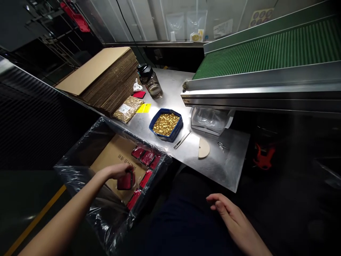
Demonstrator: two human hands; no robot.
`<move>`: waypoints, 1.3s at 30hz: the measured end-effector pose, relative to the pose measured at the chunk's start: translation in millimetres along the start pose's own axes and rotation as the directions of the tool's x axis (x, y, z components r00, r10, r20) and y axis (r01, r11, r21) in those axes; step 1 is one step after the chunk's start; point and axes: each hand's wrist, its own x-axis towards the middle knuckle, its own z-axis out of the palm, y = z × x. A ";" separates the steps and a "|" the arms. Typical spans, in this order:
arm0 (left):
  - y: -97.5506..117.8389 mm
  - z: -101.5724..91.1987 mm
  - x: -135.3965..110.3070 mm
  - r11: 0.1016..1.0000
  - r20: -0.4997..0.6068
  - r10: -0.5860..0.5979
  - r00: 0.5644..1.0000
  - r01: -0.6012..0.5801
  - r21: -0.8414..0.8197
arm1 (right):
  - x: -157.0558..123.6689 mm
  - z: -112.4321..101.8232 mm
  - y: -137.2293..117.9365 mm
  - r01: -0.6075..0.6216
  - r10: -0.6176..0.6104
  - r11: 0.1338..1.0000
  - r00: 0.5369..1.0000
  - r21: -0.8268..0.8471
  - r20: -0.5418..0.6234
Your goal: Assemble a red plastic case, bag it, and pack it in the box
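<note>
My left hand (117,172) reaches down into a plastic-lined cardboard box (80,167) and grips a red packet (126,181). Several more red packets (145,158) lie along the box's near and right sides. My right hand (230,213) hovers over my dark lap with fingers loosely apart and holds nothing. On the steel table (213,163) stands a blue tray (178,131) filled with small gold pieces (165,123).
A stack of flat cardboard sheets (106,74) lies at the table's far left, with a dark water bottle (150,81) beside it. A bag of gold pieces (127,108), yellow card (144,107), metal tool (182,139) and half-round wooden piece (204,147) lie on the table. A green conveyor (266,49) runs on the right.
</note>
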 end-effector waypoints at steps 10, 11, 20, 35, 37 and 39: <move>-23.8 25.0 36.9 0.993 0.246 0.065 0.967 -0.040 -0.107 | 5.3 11.3 -4.2 -0.021 0.021 0.998 1.000 -0.056 0.010; -26.8 25.8 38.2 0.991 0.234 0.065 0.970 -0.035 -0.130 | 6.3 12.8 -4.1 -0.017 0.018 0.998 1.000 -0.055 0.009; -53.1 28.7 48.2 0.960 0.180 0.043 0.983 0.010 -0.281 | 11.9 20.7 -2.4 0.041 -0.041 0.998 0.999 -0.046 0.003; -48.0 45.7 47.8 0.924 -0.095 -0.005 0.995 -0.032 -0.381 | 13.9 21.9 -7.7 0.000 0.005 0.996 0.999 -0.090 0.053; -42.8 50.7 44.3 0.934 -0.136 -0.023 0.990 -0.027 -0.357 | 14.1 21.9 -7.8 0.005 -0.001 0.995 0.999 -0.095 0.044; -38.5 54.3 40.1 0.944 -0.178 -0.037 0.983 -0.024 -0.330 | 14.3 21.7 -7.4 0.008 -0.004 0.995 0.999 -0.096 0.034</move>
